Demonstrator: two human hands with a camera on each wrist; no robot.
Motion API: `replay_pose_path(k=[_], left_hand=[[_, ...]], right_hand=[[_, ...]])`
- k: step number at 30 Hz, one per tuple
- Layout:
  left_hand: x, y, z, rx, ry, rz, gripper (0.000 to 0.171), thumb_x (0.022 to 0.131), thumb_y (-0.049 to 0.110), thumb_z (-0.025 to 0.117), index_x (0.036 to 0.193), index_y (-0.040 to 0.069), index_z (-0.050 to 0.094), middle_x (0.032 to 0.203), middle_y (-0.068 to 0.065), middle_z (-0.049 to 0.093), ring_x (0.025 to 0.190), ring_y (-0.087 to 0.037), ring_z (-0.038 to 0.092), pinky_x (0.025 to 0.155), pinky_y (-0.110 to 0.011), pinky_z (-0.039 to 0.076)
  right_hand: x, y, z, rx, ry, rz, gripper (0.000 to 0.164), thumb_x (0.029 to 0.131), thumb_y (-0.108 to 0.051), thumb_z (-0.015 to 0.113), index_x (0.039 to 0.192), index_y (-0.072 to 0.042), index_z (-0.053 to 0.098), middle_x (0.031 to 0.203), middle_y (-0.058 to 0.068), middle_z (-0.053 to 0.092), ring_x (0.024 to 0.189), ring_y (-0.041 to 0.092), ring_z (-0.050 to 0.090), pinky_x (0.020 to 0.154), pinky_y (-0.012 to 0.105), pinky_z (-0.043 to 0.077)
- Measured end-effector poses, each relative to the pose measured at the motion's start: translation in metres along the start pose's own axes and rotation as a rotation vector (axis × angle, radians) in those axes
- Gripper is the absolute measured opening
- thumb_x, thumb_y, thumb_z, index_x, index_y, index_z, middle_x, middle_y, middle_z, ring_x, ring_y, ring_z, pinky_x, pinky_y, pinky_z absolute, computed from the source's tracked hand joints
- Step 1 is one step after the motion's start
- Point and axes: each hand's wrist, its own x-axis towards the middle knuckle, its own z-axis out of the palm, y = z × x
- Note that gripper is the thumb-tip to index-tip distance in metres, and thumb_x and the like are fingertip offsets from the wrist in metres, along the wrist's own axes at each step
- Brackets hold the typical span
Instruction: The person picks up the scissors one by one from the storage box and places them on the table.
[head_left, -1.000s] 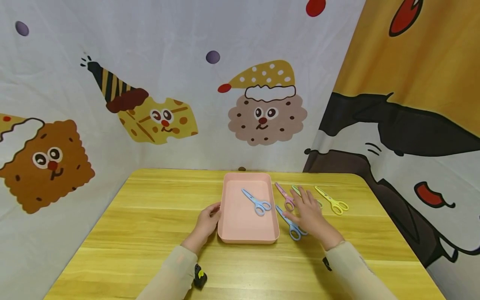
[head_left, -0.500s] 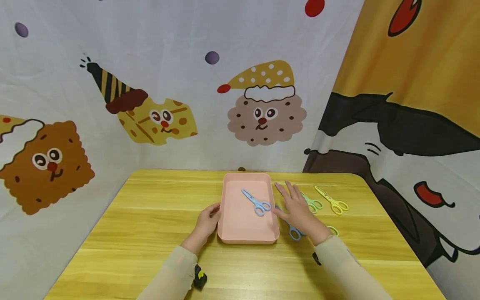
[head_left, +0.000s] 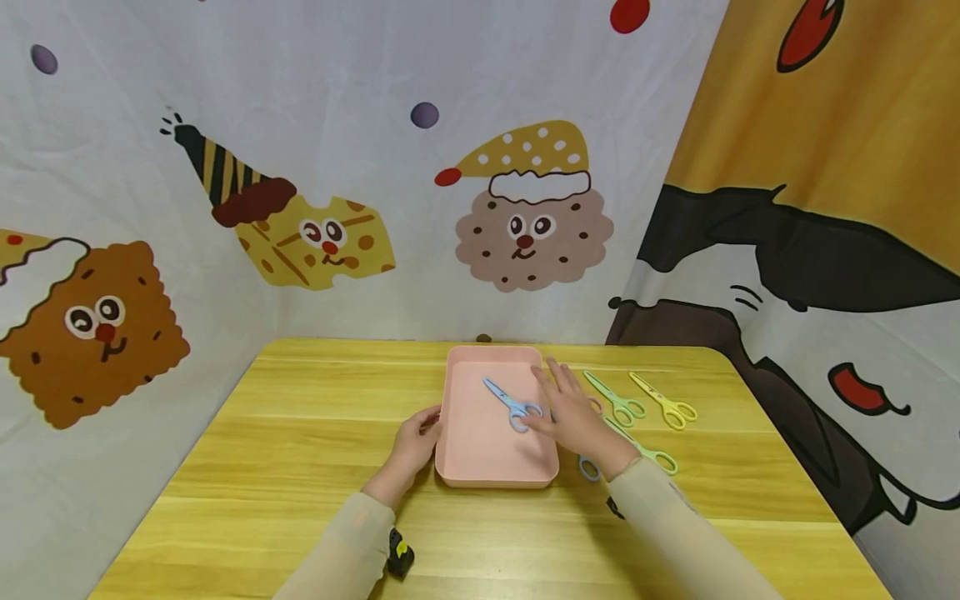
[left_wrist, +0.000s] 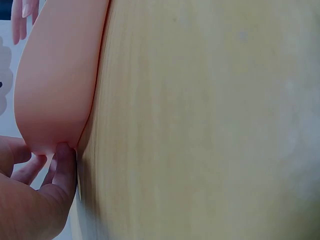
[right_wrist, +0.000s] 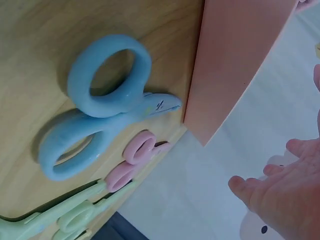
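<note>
A shallow pink tray (head_left: 472,454) lies on the wooden table with blue scissors (head_left: 498,391) inside. My left hand (head_left: 411,450) holds the tray's left side, fingers and thumb bent against its wall in the left wrist view. Over the tray's right rim hovers my right hand (head_left: 581,421), fingers spread and holding nothing. Its thumb tip overlaps the handles of the scissors in the tray. Just right of the tray, a second pair of blue scissors (right_wrist: 125,107) lies on the table, mostly hidden by the right hand in the head view. Pink scissors (right_wrist: 132,160) lie beyond it.
Right of the tray lie green scissors (head_left: 618,406), yellow scissors (head_left: 660,402) and, nearer the front, another green pair (head_left: 651,455) partly covered by the right wrist. A cloth with cartoon prints (head_left: 337,108) hangs behind the table's back edge (head_left: 360,340).
My right hand has moved left, from above the scissors on the table to above the tray's right rim, uncovering the green pairs. The left hand and tray stay put.
</note>
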Motion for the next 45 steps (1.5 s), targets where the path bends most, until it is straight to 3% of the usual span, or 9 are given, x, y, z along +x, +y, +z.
replay_pose_path(k=[5, 11, 15, 29, 45], left_hand=[[0.001, -0.001, 0.000, 0.005, -0.002, 0.002, 0.037, 0.096, 0.008, 0.052, 0.132, 0.000, 0.053, 0.124, -0.021, 0.057, 0.112, -0.032, 0.056, 0.095, -0.041, 0.049], [0.001, -0.001, 0.000, 0.012, 0.000, -0.002, 0.037, 0.096, 0.009, 0.052, 0.132, 0.001, 0.053, 0.124, -0.020, 0.058, 0.113, -0.032, 0.056, 0.096, -0.041, 0.049], [0.001, -0.002, 0.000, 0.009, 0.003, 0.003, 0.037, 0.096, 0.008, 0.052, 0.132, 0.000, 0.053, 0.124, -0.020, 0.058, 0.112, -0.032, 0.056, 0.096, -0.042, 0.049], [-0.001, 0.001, 0.000, 0.016, 0.003, -0.003, 0.037, 0.096, 0.008, 0.052, 0.132, 0.001, 0.053, 0.124, -0.020, 0.057, 0.113, -0.033, 0.056, 0.096, -0.042, 0.049], [-0.001, 0.000, 0.000, 0.015, -0.001, 0.002, 0.036, 0.096, 0.007, 0.051, 0.132, 0.000, 0.053, 0.124, -0.021, 0.058, 0.112, -0.032, 0.056, 0.095, -0.042, 0.049]], right_hand=[[0.005, -0.005, 0.003, -0.008, -0.032, -0.028, 0.087, 0.085, -0.046, 0.067, 0.152, -0.013, 0.022, 0.159, 0.014, 0.004, 0.143, 0.042, 0.007, 0.105, 0.068, 0.026], [0.007, -0.007, 0.008, 0.092, -0.106, -0.067, 0.081, 0.088, -0.044, 0.063, 0.152, -0.017, 0.021, 0.160, 0.007, 0.000, 0.145, 0.035, 0.002, 0.106, 0.059, 0.034], [0.010, -0.010, 0.012, 0.106, -0.109, -0.109, 0.079, 0.087, -0.038, 0.066, 0.151, -0.015, 0.025, 0.159, 0.009, 0.005, 0.145, 0.035, 0.008, 0.106, 0.055, 0.036], [0.020, -0.015, 0.025, 0.125, -0.152, -0.129, 0.078, 0.086, -0.035, 0.069, 0.150, -0.020, 0.026, 0.158, 0.013, 0.013, 0.143, 0.036, 0.015, 0.109, 0.055, 0.031], [0.035, -0.028, 0.031, 0.165, -0.259, 0.058, 0.086, 0.087, -0.039, 0.067, 0.151, -0.010, 0.019, 0.156, 0.019, 0.013, 0.144, 0.036, 0.011, 0.114, 0.056, 0.021]])
